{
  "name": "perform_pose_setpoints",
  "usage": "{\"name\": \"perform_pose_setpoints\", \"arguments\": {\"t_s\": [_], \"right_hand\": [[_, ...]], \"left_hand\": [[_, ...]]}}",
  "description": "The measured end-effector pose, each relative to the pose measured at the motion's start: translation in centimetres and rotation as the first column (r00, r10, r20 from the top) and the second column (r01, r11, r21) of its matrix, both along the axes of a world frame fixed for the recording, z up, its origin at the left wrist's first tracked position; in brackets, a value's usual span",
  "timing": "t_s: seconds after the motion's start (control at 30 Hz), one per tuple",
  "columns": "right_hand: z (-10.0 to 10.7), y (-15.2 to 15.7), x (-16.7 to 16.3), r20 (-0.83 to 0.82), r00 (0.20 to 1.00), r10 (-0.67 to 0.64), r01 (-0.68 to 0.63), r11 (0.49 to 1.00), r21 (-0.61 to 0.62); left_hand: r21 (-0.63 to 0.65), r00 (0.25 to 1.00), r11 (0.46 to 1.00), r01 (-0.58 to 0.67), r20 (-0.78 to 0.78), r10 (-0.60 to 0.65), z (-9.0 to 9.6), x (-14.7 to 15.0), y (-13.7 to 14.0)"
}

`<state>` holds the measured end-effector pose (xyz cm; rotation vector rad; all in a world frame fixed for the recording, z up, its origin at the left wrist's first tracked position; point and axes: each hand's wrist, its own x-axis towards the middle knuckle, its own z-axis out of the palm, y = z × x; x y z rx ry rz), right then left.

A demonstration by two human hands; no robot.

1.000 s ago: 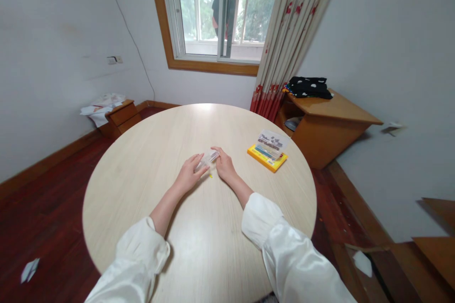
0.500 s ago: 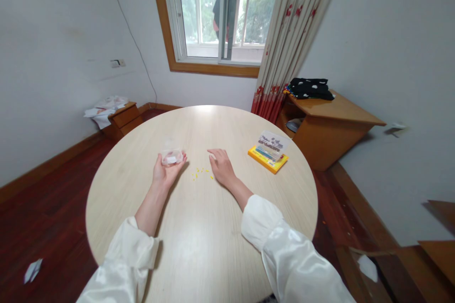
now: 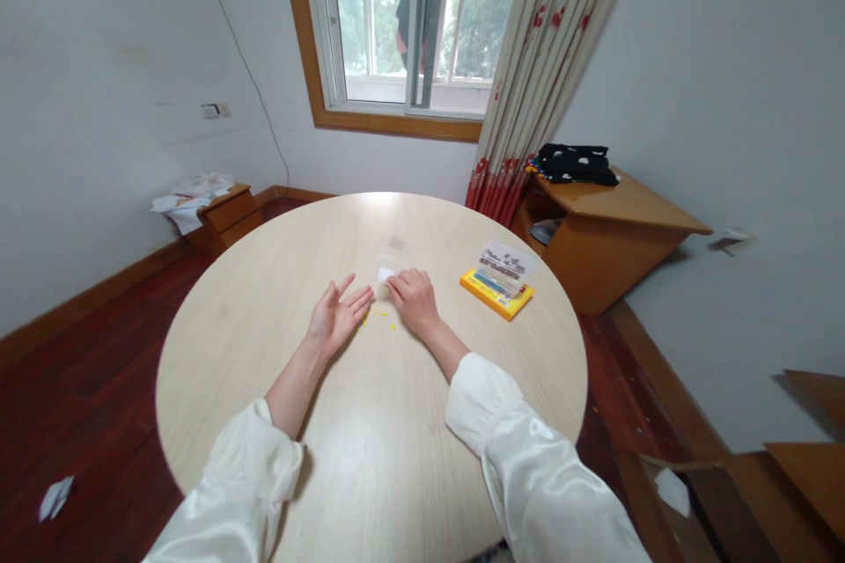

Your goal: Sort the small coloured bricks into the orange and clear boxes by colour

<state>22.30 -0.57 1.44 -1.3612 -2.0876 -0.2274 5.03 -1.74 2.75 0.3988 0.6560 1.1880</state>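
Note:
Above the tabletop my left hand [image 3: 338,315] is palm up, its fingers spread, with nothing on it. Close beside it, my right hand [image 3: 414,299] has its fingers closed on the small clear plastic box [image 3: 385,275], whose white label shows at the fingertips. Most of the box is see-through or hidden, so its lid is hard to make out. Several tiny yellow pieces [image 3: 384,314] lie scattered on the table between and below the hands, some partly covered by my left fingers.
The round pale table [image 3: 370,457] carries a yellow flat box [image 3: 492,297] at the right, with a clear compartment case [image 3: 505,264] of small dark pieces on top. A wooden cabinet [image 3: 620,202] with folded black cloth [image 3: 577,164] stands behind, near the curtain [image 3: 528,79].
The clear box has passed from my left hand to my right, moving rightward. My left hand has shifted right, its fingers now spread; my right fingers have closed.

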Motion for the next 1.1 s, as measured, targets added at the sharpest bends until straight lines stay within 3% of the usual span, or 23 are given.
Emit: {"name": "perform_pose_setpoints", "arguments": {"t_s": [0.17,0.33,0.43,0.6,0.67,0.73,0.83,0.93,1.0,1.1], "right_hand": [[-0.4,2.8,4.6,0.061,0.963,-0.263,0.267,0.962,-0.055],[-1.6,4.1,5.4,0.135,0.934,-0.332,0.354,0.913,-0.201],[-1.5,3.6,4.8,0.118,0.939,-0.323,0.340,0.921,-0.187],[1.8,0.9,5.6,-0.009,0.958,-0.287,0.287,0.958,-0.012],[3.7,-0.2,7.6,-0.062,0.932,-0.357,0.360,0.932,0.050],[5.1,-0.8,10.3,-0.107,0.877,-0.469,0.478,0.874,0.086],[6.1,-1.2,14.5,-0.048,0.799,-0.599,0.599,0.800,-0.018],[6.4,-1.5,17.0,0.126,0.796,-0.592,0.604,0.766,-0.218],[6.8,-1.9,17.2,0.181,0.820,-0.543,0.573,0.784,-0.241],[7.7,-2.6,14.8,0.120,0.863,-0.490,0.503,0.855,-0.126]], "left_hand": [[-0.007,0.983,0.985,-0.170,-0.071,0.169,0.4,-1.1,0.4],[-0.002,0.977,0.979,-0.203,-0.069,0.203,0.5,-1.2,0.6],[-0.009,0.974,0.977,-0.215,-0.072,0.214,0.5,-1.3,0.6],[-0.042,0.967,0.969,-0.245,-0.084,0.241,0.8,-1.6,0.5],[-0.058,0.964,0.964,-0.258,-0.078,0.254,1.0,-1.6,0.5],[-0.075,0.962,0.961,-0.268,-0.067,0.263,1.1,-1.4,0.4],[-0.089,0.965,0.961,-0.261,-0.054,0.257,1.1,-1.1,0.4],[-0.089,0.967,0.964,-0.252,-0.055,0.248,1.0,-1.1,0.4],[-0.080,0.966,0.963,-0.256,-0.057,0.252,0.9,-1.2,0.6],[-0.054,0.969,0.969,-0.243,-0.051,0.240,0.8,-1.3,0.6]]}}
